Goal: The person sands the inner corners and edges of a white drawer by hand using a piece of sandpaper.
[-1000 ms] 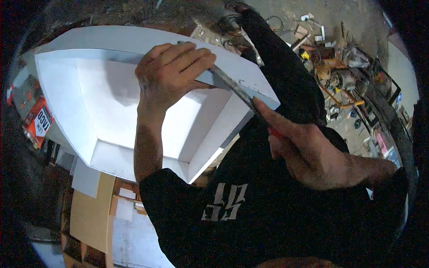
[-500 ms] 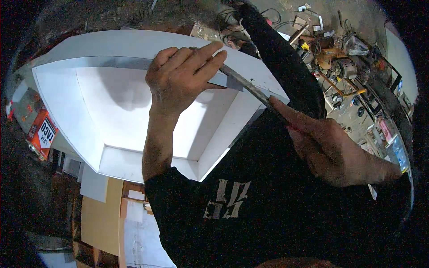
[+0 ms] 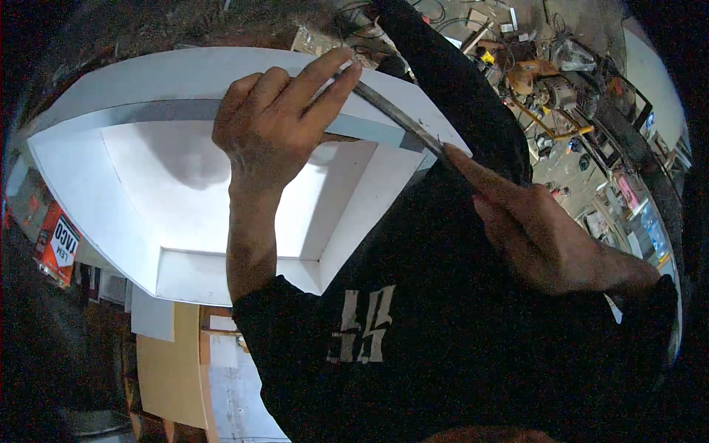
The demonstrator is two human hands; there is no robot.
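A white open box (image 3: 74, 173), perhaps a drawer or cabinet part, is tilted in front of me, with a grey edge (image 3: 177, 111) along its upper side. A long, narrow, flat metal file (image 3: 399, 118) lies slantwise over the box's upper right corner. My left hand (image 3: 273, 125) grips the file's far end between its fingers, above the grey edge. At the near end, my right hand (image 3: 539, 232) is closed round the handle, which the fingers mostly hide, with one finger stretched along the metal.
An orange and white can (image 3: 59, 244) stands left of the box. Tan and white boards (image 3: 170, 376) are at the lower left. On the floor at upper right lie a power tool with a motor (image 3: 557, 92), cables and scattered scraps. My black-clothed leg (image 3: 458, 81) extends beside the box.
Both hands and the file have shifted a little to the left in the picture, the left hand also slightly upward. The box and background have shifted left too, so the view has moved.
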